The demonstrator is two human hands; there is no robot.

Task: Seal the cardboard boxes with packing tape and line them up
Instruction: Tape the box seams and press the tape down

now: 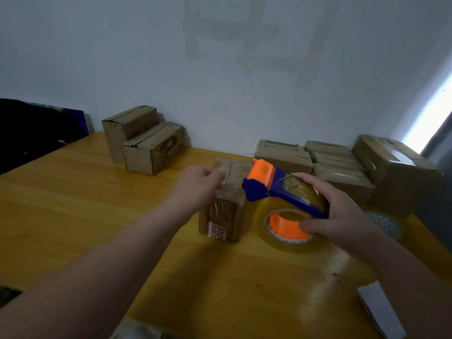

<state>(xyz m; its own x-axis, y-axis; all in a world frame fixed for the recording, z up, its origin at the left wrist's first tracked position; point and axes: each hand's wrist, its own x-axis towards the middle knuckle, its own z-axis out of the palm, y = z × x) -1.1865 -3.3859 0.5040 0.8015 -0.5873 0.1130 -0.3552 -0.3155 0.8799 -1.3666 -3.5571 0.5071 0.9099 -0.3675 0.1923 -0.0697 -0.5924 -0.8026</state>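
Observation:
A small cardboard box stands in the middle of the yellow wooden table, with a white printed label low on its near face. My left hand rests on the box's top left edge, fingers curled against it. My right hand grips a blue and orange tape dispenser loaded with a clear tape roll, held just right of the box. The dispenser's orange head sits at the box's top right corner.
Two cardboard boxes stand at the back left by the wall. Several boxes lie grouped at the back right, beside a larger box. A spare tape roll lies behind my right wrist. White paper sits at the near right edge.

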